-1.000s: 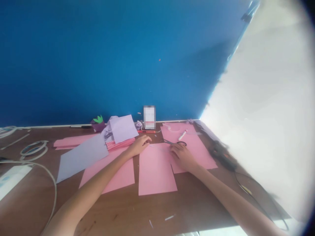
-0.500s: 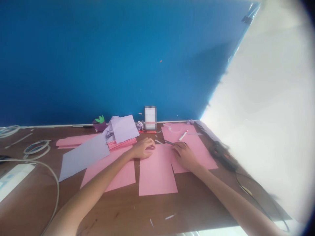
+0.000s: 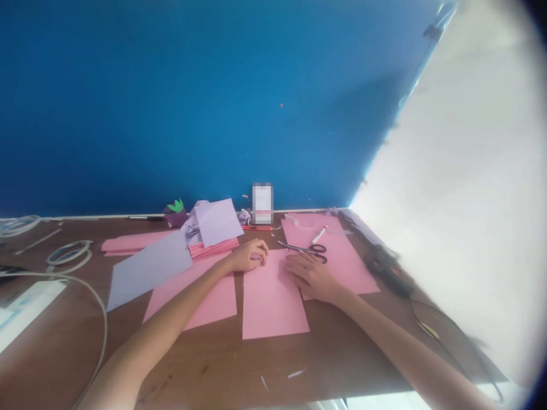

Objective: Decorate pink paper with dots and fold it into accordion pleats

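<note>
A sheet of pink paper [image 3: 273, 307] lies upright in the middle of the table, its top edge between my two hands. My left hand [image 3: 249, 255] is at its upper left corner, the fingers curled and closed on the paper there. My right hand [image 3: 314, 276] rests over the upper right part with fingers stretched out, holding nothing. Just beyond the right fingers lie dark-handled scissors [image 3: 301, 248], blades pointing left. The scissors and my right hand overlap another pink sheet [image 3: 348, 267] on the right.
Left of centre are a further pink sheet [image 3: 213, 310], a lilac sheet [image 3: 149, 270] and crumpled lilac paper [image 3: 192, 230]. A white marker [image 3: 319, 234], an orange cutter [image 3: 257, 228] and a phone [image 3: 262, 203] are behind. A black power strip [image 3: 388, 273] with cable lies right.
My right hand has shifted slightly left and nearer, off the scissors, which now show in full behind it. The fingers of my left hand have drawn closer together at the sheet's corner.
</note>
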A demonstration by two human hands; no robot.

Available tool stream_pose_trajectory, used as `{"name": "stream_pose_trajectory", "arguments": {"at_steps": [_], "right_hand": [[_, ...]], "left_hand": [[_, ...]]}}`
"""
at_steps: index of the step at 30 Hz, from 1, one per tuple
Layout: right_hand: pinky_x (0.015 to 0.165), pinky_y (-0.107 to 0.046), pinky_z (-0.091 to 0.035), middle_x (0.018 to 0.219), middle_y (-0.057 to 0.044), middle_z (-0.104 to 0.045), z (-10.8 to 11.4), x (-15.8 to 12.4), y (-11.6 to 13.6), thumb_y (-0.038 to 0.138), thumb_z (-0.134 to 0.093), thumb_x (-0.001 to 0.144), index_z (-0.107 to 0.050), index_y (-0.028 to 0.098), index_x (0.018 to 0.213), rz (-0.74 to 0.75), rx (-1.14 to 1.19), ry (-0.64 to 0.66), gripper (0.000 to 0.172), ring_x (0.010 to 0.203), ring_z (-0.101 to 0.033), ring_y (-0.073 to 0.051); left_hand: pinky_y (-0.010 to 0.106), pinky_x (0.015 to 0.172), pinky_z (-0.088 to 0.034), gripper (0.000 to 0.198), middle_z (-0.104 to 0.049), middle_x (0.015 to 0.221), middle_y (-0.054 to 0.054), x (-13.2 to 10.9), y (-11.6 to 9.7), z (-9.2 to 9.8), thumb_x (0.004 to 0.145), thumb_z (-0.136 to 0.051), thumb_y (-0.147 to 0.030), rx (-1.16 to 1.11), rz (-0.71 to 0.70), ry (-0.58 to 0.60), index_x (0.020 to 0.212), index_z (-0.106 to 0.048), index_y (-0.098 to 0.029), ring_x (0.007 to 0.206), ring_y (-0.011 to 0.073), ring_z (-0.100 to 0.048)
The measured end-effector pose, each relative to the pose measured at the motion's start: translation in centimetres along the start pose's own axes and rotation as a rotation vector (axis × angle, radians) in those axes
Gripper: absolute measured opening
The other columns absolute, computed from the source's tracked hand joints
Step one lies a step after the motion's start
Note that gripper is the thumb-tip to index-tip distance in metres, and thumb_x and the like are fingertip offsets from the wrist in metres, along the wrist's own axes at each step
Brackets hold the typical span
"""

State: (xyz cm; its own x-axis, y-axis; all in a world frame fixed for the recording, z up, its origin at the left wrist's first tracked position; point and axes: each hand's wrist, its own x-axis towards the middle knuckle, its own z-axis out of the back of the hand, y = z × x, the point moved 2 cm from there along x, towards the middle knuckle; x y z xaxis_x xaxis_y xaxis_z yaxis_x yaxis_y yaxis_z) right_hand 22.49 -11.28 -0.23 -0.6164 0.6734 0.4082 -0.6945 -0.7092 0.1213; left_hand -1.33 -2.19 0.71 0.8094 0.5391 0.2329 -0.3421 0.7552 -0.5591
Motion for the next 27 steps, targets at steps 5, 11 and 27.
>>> {"name": "stream_pose_trajectory", "arguments": {"at_steps": [5, 11, 27], "right_hand": [[0.098, -0.041, -0.041, 0.12, -0.006, -0.062, 0.06, 0.13, 0.13, 0.02, -0.046, 0.092, -0.065, 0.025, 0.112, 0.009, 0.066, 0.05, 0.029, 0.113, -0.052, -0.022], [0.098, -0.041, -0.041, 0.12, -0.006, -0.062, 0.32, 0.27, 0.12, 0.016, -0.046, 0.09, -0.066, 0.025, 0.11, -0.006, 0.08, 0.056, 0.03, 0.111, -0.053, -0.022], [0.098, -0.041, -0.041, 0.119, -0.006, -0.063, 0.63, 0.34, 0.05, 0.018, -0.047, 0.091, -0.066, 0.024, 0.11, 0.01, 0.082, 0.057, 0.028, 0.112, -0.053, -0.023]], "left_hand": [[0.031, 0.089, -0.044, 0.027, -0.061, 0.098, 0.005, 0.1, 0.25, -0.02, 0.069, -0.045, -0.001, -0.01, -0.015, -0.001, 0.062, -0.065, -0.018, 0.095, 0.0174, -0.055], [0.032, 0.089, -0.044, 0.024, -0.063, 0.101, 0.005, 0.07, 0.69, -0.07, 0.069, -0.046, -0.004, -0.065, 0.015, 0.017, 0.06, -0.064, -0.018, 0.098, 0.0185, -0.054], [0.03, 0.092, -0.04, 0.032, -0.059, 0.109, 0.003, 0.09, 0.42, -0.09, 0.071, -0.044, -0.003, 0.026, -0.016, 0.101, 0.079, -0.07, -0.021, 0.103, 0.0174, -0.049]]}}
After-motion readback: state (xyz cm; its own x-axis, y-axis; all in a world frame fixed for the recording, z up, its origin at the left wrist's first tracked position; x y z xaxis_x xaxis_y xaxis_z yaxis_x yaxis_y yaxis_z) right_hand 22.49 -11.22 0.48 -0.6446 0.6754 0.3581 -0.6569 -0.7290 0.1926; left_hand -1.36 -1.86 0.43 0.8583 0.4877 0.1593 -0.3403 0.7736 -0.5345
